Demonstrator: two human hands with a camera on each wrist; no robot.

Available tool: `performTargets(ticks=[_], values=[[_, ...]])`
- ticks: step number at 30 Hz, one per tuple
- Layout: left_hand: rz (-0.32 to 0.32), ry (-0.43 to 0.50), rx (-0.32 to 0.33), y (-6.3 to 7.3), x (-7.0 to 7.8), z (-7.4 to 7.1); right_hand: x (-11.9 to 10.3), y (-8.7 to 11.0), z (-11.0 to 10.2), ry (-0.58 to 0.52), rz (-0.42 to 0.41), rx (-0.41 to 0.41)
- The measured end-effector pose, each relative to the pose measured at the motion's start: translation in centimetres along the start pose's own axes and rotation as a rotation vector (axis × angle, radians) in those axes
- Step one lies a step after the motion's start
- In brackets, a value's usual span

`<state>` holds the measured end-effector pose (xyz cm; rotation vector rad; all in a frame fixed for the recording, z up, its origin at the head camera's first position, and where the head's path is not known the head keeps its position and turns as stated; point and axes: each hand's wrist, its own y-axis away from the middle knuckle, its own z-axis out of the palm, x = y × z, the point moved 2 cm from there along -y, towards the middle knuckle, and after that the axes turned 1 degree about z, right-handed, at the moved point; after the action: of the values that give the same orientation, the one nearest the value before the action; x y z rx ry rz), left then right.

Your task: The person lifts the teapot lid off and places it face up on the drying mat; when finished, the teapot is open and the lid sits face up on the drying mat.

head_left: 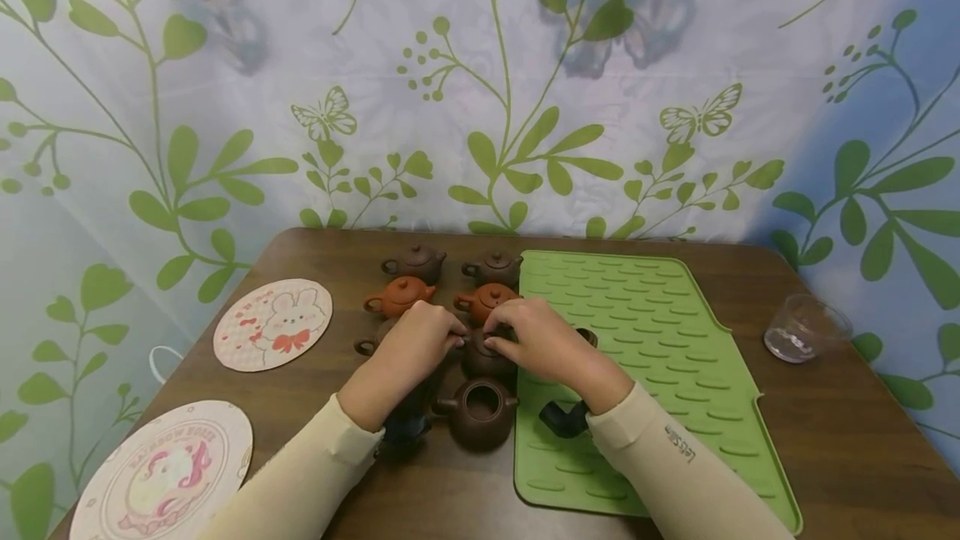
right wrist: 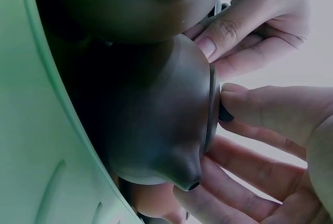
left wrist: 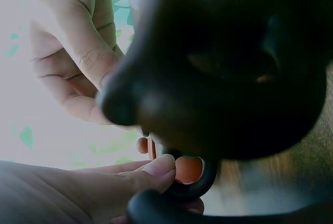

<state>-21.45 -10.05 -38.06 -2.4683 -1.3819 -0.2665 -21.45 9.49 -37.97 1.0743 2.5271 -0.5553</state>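
Note:
A dark brown teapot [head_left: 487, 363] stands between both hands in the middle of the table. My right hand [head_left: 551, 344] pinches the knob of its lid [right wrist: 213, 109], which sits on the teapot's mouth. My left hand [head_left: 420, 336] holds the handle [left wrist: 206, 179] between thumb and fingers. Just in front stands a second brown teapot [head_left: 480, 427] with its mouth uncovered. It looms large and dark in the left wrist view. Behind the hands are two orange teapots [head_left: 405, 296] and two dark teapots [head_left: 417, 262]. Another brown teapot [head_left: 365, 347] is mostly hidden by my left hand.
A green ridged mat [head_left: 637, 298] lies right of the teapots. On it, a small brown object [head_left: 588, 337] is partly hidden by my right hand. A clear glass [head_left: 795, 336] stands far right. Rabbit [head_left: 273, 325] and unicorn [head_left: 168, 473] round mats lie left.

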Motion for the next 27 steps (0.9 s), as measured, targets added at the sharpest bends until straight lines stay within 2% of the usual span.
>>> performTargets(ticks=[8, 18, 27], values=[[0.016, 0.014, 0.012, 0.1, -0.1, 0.1, 0.0, 0.1, -0.1, -0.026, 0.015, 0.003], [-0.009, 0.014, -0.002, 0.1, 0.0, -0.1, 0.2, 0.0, -0.2, -0.041, 0.024, 0.011], [-0.002, 0.014, -0.008, 0.0, 0.0, -0.1, 0.5, 0.2, -1.2, -0.084, 0.076, 0.033]])
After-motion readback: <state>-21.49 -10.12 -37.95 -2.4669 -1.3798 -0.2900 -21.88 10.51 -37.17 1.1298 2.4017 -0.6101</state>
